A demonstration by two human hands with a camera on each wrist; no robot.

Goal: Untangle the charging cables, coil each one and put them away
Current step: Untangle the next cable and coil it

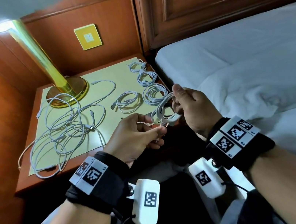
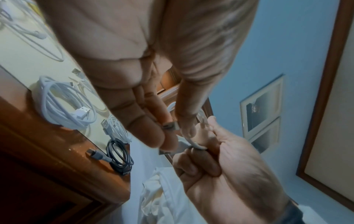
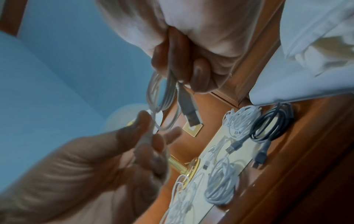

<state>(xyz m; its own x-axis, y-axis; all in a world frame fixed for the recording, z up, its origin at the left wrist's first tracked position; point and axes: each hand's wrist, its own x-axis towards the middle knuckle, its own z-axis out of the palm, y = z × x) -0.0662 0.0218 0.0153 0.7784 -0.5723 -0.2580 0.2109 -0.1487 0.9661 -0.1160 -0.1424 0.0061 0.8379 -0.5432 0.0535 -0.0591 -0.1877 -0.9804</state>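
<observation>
My right hand (image 1: 177, 101) grips a coiled white cable (image 1: 162, 109) above the nightstand's front right corner. A USB plug (image 3: 189, 112) hangs below that fist (image 3: 182, 68). My left hand (image 1: 155, 126) pinches the same cable's loose end between thumb and fingers (image 2: 162, 136), just left of the coil. A tangle of white cables (image 1: 65, 130) sprawls over the left of the yellow-green mat (image 1: 99, 76). Several coiled white cables (image 1: 128, 101) (image 1: 155, 93) (image 1: 146, 77) lie on its right side. A dark coiled cable (image 3: 272, 125) lies on the wood by the bed.
A brass lamp (image 1: 67, 91) stands on the back left of the wooden nightstand (image 1: 38, 178), its base touched by the tangle. A bed with white sheets (image 1: 250, 58) is close on the right. Wood panelling with a yellow wall switch (image 1: 88, 36) is behind.
</observation>
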